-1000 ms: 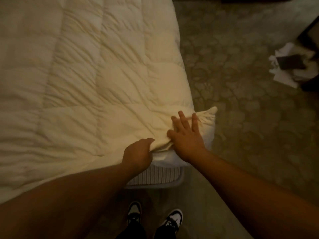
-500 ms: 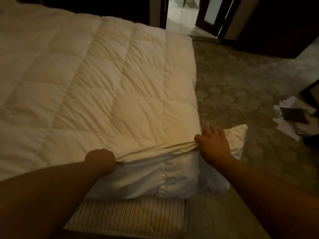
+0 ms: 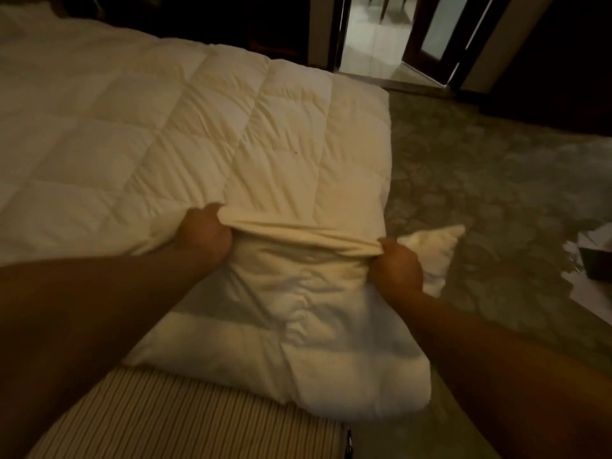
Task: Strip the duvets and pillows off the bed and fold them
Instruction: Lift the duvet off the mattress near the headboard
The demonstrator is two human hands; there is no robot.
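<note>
A cream quilted duvet [image 3: 205, 134] covers the bed from the left edge to the carpet side. Its near edge is bunched into a raised fold. My left hand [image 3: 205, 235] is clenched on the left end of that fold. At the right end, my right hand [image 3: 395, 268] is fisted on the same edge. Below the fold, the duvet's underside [image 3: 308, 332] hangs over the striped mattress [image 3: 185, 415]. A loose corner of the duvet [image 3: 433, 250] sticks out to the right of my right hand.
Patterned carpet [image 3: 496, 200] lies right of the bed. Scattered papers and a dark object [image 3: 592, 270] sit on the floor at the far right. An open doorway [image 3: 381, 34] with a lit floor is beyond the bed's far corner.
Both hands went from resting at the duvet's corner to gripping its edge and lifting it up and back, baring more striped mattress. The view tilted up to show the doorway.
</note>
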